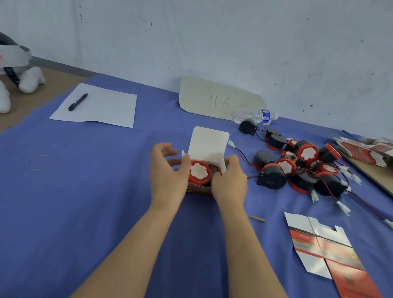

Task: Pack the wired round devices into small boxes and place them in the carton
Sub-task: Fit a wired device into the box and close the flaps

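Clamped the left hand (168, 170) round the left side of the small box (199, 190) on the desk (81, 198), fingers curled, and pinched its right flap with the right hand (229, 181). Had one round device (199, 172) sitting inside already, lid flap (208, 145) up, wire (240, 152) trailing out right. Left the other devices (304, 166) heaped nearby, to the right.

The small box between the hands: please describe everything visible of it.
The small box looks like thin cardboard, white inside and printed red outside. It rests on the blue cloth, and its top flap stands upright and open. A red-rimmed round device sits inside. The left hand and the right hand grip its sides.
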`<state>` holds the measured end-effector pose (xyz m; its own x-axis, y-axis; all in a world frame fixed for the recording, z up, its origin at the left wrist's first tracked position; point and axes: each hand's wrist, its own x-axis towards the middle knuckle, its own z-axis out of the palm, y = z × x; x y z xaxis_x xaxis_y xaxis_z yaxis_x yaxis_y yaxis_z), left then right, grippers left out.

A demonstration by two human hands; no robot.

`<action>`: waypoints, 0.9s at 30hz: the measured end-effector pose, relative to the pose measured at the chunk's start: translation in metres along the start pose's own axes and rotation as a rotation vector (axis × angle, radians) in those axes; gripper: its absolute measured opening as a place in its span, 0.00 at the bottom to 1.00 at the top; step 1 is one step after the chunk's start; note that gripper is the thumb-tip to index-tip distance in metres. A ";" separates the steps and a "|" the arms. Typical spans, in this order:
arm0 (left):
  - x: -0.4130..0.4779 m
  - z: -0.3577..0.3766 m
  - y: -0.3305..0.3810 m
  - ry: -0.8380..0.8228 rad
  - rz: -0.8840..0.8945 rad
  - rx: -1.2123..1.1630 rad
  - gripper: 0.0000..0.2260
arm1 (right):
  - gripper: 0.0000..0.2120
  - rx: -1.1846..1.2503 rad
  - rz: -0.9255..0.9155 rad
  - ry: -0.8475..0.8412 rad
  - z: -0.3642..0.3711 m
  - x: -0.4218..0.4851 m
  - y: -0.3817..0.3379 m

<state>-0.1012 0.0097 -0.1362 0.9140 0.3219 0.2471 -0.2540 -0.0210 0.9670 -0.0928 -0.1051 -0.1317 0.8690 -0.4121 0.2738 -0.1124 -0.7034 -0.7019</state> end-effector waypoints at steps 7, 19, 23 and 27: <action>0.000 0.001 -0.011 -0.214 0.106 0.223 0.08 | 0.08 0.038 -0.092 -0.100 0.000 0.003 0.000; 0.010 0.001 -0.018 -0.213 -0.134 0.085 0.22 | 0.09 0.458 -0.067 -0.091 0.002 0.001 0.003; 0.007 0.001 -0.017 -0.186 -0.048 0.165 0.28 | 0.11 0.534 -0.017 -0.066 0.005 0.002 0.002; 0.003 0.005 -0.017 -0.238 0.264 0.369 0.21 | 0.10 0.507 -0.046 -0.101 0.005 0.001 0.003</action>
<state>-0.0927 0.0067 -0.1518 0.8913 0.0374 0.4518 -0.3966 -0.4187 0.8170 -0.0898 -0.1045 -0.1363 0.9127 -0.3116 0.2643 0.1526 -0.3402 -0.9279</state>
